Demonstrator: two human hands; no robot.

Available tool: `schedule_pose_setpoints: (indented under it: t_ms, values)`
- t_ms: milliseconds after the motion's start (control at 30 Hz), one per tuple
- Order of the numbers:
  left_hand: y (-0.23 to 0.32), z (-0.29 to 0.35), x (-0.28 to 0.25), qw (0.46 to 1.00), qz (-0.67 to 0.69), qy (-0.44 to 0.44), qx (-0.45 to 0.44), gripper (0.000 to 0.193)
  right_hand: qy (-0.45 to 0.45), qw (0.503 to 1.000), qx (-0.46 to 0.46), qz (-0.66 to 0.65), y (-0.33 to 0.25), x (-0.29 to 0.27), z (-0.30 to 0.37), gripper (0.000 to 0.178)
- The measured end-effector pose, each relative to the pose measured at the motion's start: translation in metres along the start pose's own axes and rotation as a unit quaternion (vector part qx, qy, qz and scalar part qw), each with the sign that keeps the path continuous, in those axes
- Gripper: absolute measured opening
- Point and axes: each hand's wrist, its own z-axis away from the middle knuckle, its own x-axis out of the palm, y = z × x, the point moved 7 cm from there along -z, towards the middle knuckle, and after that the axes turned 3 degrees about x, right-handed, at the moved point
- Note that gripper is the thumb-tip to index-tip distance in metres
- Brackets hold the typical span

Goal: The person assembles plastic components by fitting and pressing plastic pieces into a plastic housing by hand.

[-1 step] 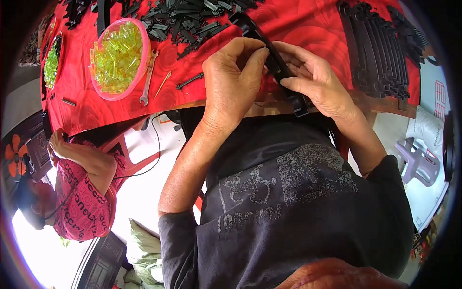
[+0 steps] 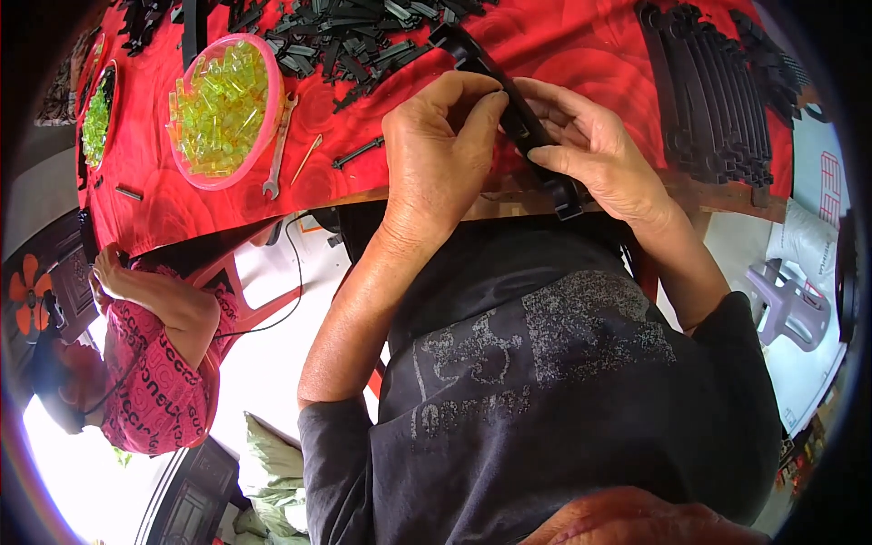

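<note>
A long black plastic bar (image 2: 515,111) with a hooked or notched end slants across the table's front edge. My right hand (image 2: 604,150) grips it from the right, thumb on its near face and fingers behind. At the bar's left edge, my left hand (image 2: 440,150) is closed, thumb and index fingertips pinched together against the bar. Whatever lies between those fingertips is hidden or too small to make out. To the left of that hand, a thin black rod (image 2: 359,153) lies on the red cloth.
A pink-rimmed bowl (image 2: 272,118) holds yellow-green clear pieces; a wrench (image 2: 280,150) and thin stick (image 2: 307,159) lie beside it. Loose black strips (image 2: 345,45) are heaped at the back. Similar long black bars (image 2: 704,100) line the right. Another person (image 2: 154,363) sits at left.
</note>
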Motion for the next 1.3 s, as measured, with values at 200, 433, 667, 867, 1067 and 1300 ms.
schedule_pose_setpoints:
  t_ms: [200, 433, 667, 867, 1067, 1300]
  values:
    - [0.028, 0.003, -0.001, 0.956, -0.251, 0.013, 0.154, 0.008, -0.001, 1.0, 0.018, -0.004, 0.005, -0.01, 0.003, 0.069]
    - [0.035, 0.006, 0.004, 0.933, -0.309, -0.023, 0.184, 0.009, -0.016, 0.998, 0.049, 0.04, -0.002, -0.018, 0.006, 0.059]
    - [0.034, 0.005, 0.01, 0.933, -0.318, -0.052, 0.159, 0.009, -0.009, 0.994, 0.097, 0.044, 0.004, -0.028, 0.011, 0.047]
    - [0.033, 0.004, 0.013, 0.927, -0.344, -0.066, 0.131, 0.009, -0.002, 0.992, 0.1, 0.077, 0.002, -0.033, 0.012, 0.041]
    - [0.03, 0.001, 0.017, 0.931, -0.33, -0.084, 0.129, 0.01, -0.01, 0.99, 0.128, 0.059, 0.002, -0.035, 0.012, 0.037]
    - [0.029, 0.002, 0.014, 0.932, -0.337, -0.086, 0.101, 0.01, 0.004, 0.988, 0.097, 0.118, 0.0, -0.036, 0.012, 0.034]
